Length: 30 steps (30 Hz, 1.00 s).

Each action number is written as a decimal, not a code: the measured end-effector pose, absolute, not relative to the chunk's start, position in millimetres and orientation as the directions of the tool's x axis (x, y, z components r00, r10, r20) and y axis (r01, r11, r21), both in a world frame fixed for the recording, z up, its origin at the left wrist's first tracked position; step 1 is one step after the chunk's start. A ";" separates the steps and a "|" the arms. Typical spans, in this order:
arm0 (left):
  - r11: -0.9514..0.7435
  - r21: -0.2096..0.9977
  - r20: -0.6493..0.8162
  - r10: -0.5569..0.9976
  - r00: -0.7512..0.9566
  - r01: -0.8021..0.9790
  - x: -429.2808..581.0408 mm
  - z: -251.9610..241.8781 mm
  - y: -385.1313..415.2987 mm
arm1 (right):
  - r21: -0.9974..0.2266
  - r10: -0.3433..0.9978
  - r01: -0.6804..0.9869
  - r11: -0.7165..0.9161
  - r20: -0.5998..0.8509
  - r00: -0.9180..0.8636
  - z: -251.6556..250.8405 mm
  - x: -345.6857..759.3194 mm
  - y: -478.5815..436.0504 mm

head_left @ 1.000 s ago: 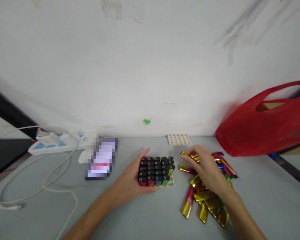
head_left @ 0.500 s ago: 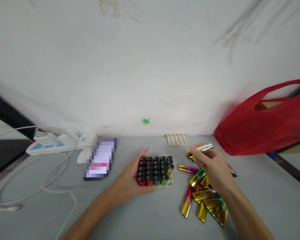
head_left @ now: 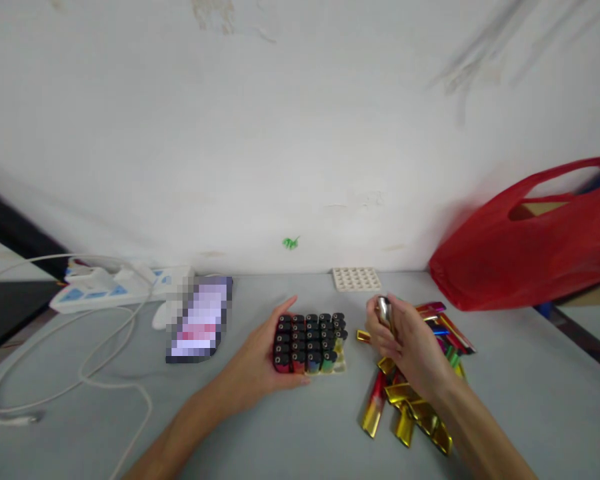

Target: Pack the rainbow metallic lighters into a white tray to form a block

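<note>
A small tray of lighters [head_left: 310, 341], with black tops and coloured bodies standing in rows, sits on the grey table. My left hand [head_left: 260, 360] cups its left side and front edge. My right hand [head_left: 405, 340] holds one shiny metallic lighter [head_left: 383, 311] upright just right of the tray. Under and behind that hand lies a loose pile of gold, red and green metallic lighters [head_left: 410, 407].
An empty white holed tray [head_left: 356, 279] lies by the wall. A red plastic bag [head_left: 525, 247] sits at the right. A phone [head_left: 200, 319], a white power strip [head_left: 115, 288] and looping white cables [head_left: 85, 373] occupy the left.
My right hand picked one lighter out of the pile, lifted it, then turned it upright and brought it left toward the tray. My left hand stayed on the tray.
</note>
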State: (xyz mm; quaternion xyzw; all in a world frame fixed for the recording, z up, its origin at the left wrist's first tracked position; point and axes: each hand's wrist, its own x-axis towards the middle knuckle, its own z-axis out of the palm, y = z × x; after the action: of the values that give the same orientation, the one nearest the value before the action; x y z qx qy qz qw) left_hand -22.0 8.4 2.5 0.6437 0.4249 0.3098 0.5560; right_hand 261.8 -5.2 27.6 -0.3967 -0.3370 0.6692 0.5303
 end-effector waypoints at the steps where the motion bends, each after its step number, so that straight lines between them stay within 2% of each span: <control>1: -0.019 0.978 -0.076 0.892 0.446 0.205 -22.0 2.7 8.4 | -0.869 0.974 -0.443 -0.222 -0.182 -0.131 26.8 260.7 -5.7; 5: -0.014 0.979 -0.079 0.892 0.445 0.202 -22.2 2.6 8.7 | -0.896 0.975 -0.384 -0.222 -0.199 -0.100 25.6 255.4 -6.7; 10: -0.050 0.972 -0.058 0.894 0.444 0.229 -23.1 1.8 9.2 | -0.934 0.991 -0.332 -0.134 -0.121 -0.059 26.2 251.8 -7.4; 17: -0.035 0.975 -0.068 0.896 0.440 0.221 -23.5 0.6 8.0 | -0.862 0.928 -0.352 -0.365 -0.305 -0.215 24.8 251.3 -5.8; 21: -0.040 0.975 -0.065 0.889 0.452 0.220 -23.7 -0.3 8.9 | -0.851 0.915 -0.377 -0.365 -0.253 -0.314 22.3 245.2 -7.5; 30: -0.106 0.952 -0.034 0.896 0.442 0.288 -25.8 0.8 11.2 | -0.888 0.926 -0.320 -0.331 -0.239 -0.293 16.3 229.8 -12.7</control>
State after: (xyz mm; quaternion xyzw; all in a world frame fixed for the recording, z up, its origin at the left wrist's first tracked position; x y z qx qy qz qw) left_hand -25.8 11.2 0.8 0.6806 0.4350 0.2998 0.5076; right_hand 229.8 -12.7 16.3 -0.4014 -0.3771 0.7101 0.4386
